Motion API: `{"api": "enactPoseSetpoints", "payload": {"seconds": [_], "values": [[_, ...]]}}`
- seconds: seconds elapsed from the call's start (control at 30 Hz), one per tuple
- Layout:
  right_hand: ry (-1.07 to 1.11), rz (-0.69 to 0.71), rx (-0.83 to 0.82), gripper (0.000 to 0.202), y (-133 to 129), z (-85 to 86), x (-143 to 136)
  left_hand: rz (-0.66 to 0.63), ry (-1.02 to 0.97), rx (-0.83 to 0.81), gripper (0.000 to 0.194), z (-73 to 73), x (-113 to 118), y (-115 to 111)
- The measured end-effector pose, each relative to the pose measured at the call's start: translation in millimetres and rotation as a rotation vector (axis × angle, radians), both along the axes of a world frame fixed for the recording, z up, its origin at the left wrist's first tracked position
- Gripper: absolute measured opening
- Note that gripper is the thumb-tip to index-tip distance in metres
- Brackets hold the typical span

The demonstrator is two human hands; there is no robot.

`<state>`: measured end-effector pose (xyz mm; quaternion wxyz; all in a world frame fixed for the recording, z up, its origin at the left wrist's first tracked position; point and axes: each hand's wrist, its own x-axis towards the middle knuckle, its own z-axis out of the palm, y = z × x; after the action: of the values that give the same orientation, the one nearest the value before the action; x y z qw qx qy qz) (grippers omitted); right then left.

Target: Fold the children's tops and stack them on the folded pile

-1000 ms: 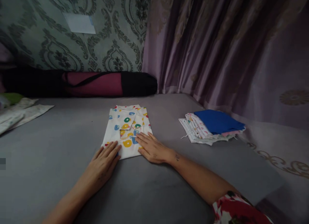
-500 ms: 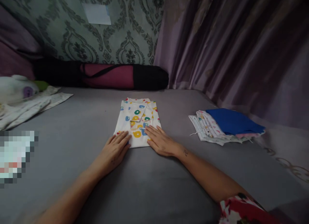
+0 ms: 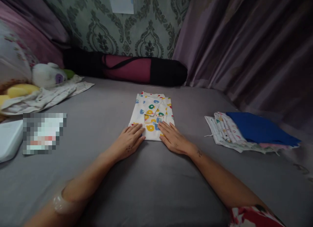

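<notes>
A white garment [image 3: 154, 106] with a colourful print of yellow, blue, green and red shapes lies folded on the grey sheet [image 3: 146, 181]. My left hand [image 3: 129, 140] rests flat on its near left corner, fingers stretched out. On the near right corner lies my right hand [image 3: 174, 138], palm down with the fingers extended. The near edge of the cloth shows between the two hands.
To the right is a stack of folded cloths [image 3: 230, 132] topped by a blue cloth [image 3: 261, 127]. A black and maroon bag [image 3: 129, 69] lies along the wall. At left are a plush toy [image 3: 47, 74], crumpled cloth [image 3: 44, 98] and a white object [image 3: 9, 137].
The camera view has turned to the left, so everything sits further right and more of the left side shows. Both hands stay flat on the folded garment.
</notes>
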<state>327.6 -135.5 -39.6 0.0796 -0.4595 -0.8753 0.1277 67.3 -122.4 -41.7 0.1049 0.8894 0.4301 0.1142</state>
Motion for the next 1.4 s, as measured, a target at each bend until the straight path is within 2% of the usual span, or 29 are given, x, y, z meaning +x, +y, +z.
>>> {"api": "enactPoseSetpoints", "payload": {"seconds": [0.5,0.63,0.7,0.77,0.87,1.0,1.07,1.2,1.4], "values": [[-0.030,0.011,0.028,0.057,-3.3,1.7,-0.8,-0.027,0.048,0.024,0.054,6.5,-0.1,-4.3],[-0.053,0.001,0.116,0.056,-2.8,5.0,-4.0,0.017,0.045,0.099,0.054,5.7,4.4,-5.1],[-0.060,0.046,0.153,0.055,-2.8,7.9,-7.5,0.001,0.050,0.145,0.053,3.9,7.5,-4.4],[-0.064,0.132,0.123,0.054,-2.7,9.9,-10.8,-0.026,0.068,0.141,0.054,0.6,9.9,-2.9],[-0.059,0.217,0.037,0.053,-1.9,10.3,-12.7,-0.034,0.116,0.059,0.061,-4.8,10.5,-0.2],[-0.048,0.246,-0.014,0.053,0.9,9.4,-8.1,-0.044,0.150,-0.009,0.070,-6.0,7.6,1.5],[-0.033,0.231,0.000,0.053,3.0,9.6,-2.8,-0.022,0.146,-0.010,0.070,-4.6,5.2,2.1],[-0.025,0.095,0.024,0.055,6.9,7.5,9.6,0.070,0.146,-0.020,0.071,-5.4,-0.5,6.1],[0.042,0.065,-0.066,0.056,9.8,-1.6,15.5,0.050,0.158,-0.099,0.079,-13.6,-6.6,13.4]]}}
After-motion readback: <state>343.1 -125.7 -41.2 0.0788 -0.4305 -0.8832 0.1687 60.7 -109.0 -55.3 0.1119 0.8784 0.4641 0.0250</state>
